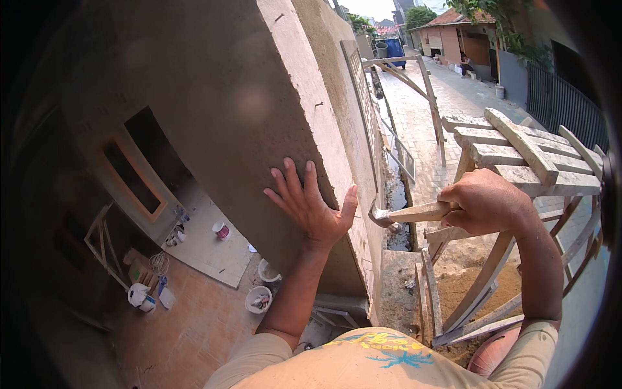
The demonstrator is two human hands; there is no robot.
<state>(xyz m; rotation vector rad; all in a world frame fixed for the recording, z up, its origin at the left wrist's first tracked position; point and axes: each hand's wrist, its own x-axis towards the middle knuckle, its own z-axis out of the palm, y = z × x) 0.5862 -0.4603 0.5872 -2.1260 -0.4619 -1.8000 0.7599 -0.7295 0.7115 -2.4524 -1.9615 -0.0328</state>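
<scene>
My left hand (316, 211) lies against the grey plastered wall (240, 110) with its fingers spread. Its thumb rests on the pale board (327, 139) that runs down the wall's edge. A nail (319, 104) sticks out of the board above the hand, and a second one shows near the top. In my right hand (489, 201) is a hammer (420, 212), its wooden handle wrapped by closed fingers. The metal head is close to the board's right side, just below my left thumb; I cannot tell whether they touch.
Wooden scaffolding (525, 175) with rough planks stands at the right, above a sand pile (479, 298). A narrow drain (398, 194) runs along the outer wall beside a paved lane (424, 110). Down at the left, buckets (259, 299) stand on the indoor floor (188, 324).
</scene>
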